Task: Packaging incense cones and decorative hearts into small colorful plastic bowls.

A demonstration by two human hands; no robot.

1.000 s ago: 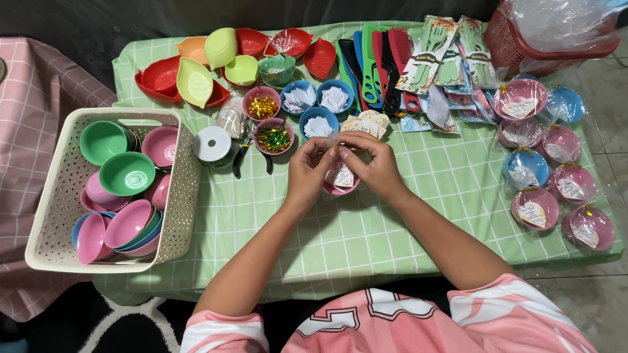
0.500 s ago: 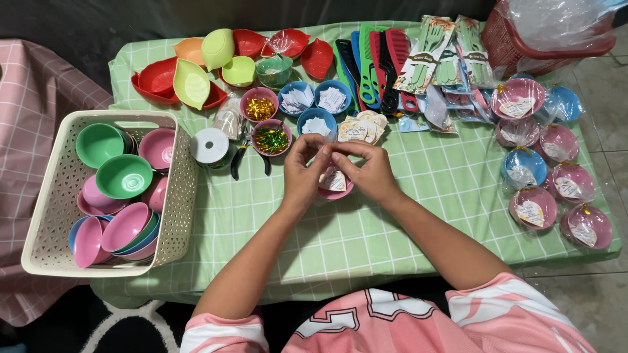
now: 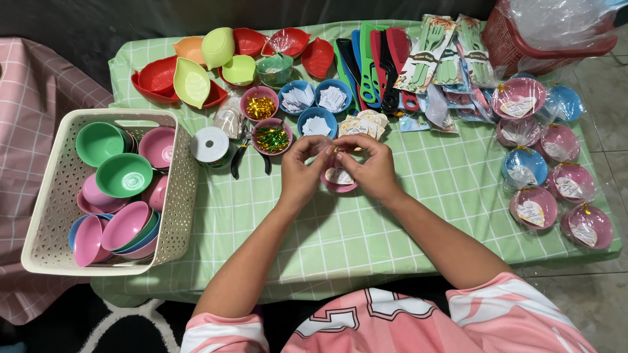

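Observation:
A small pink bowl [image 3: 339,180] in clear plastic wrap with a heart-shaped paper tag sits on the green checked tablecloth [image 3: 366,229] between my hands. My left hand [image 3: 299,170] and my right hand [image 3: 371,167] both pinch the gathered top of the wrap above the bowl, fingertips almost meeting. Just beyond my fingers lie a stack of heart-shaped tags [image 3: 362,125] and small bowls of gold [image 3: 260,105] and green [image 3: 272,137] twist ties.
A cream basket [image 3: 175,196] of green, pink and blue bowls stands at left. Wrapped bowls [image 3: 533,209] lie at right. At the back are red and green leaf dishes [image 3: 191,82], combs [image 3: 376,62], packed cutlery [image 3: 445,55], a red basket [image 3: 523,46], a tape roll [image 3: 210,144] and pliers [image 3: 240,157].
My hands have kept working the gathered top of the wrap; the bowl shifted slightly on the cloth. The view moved a little.

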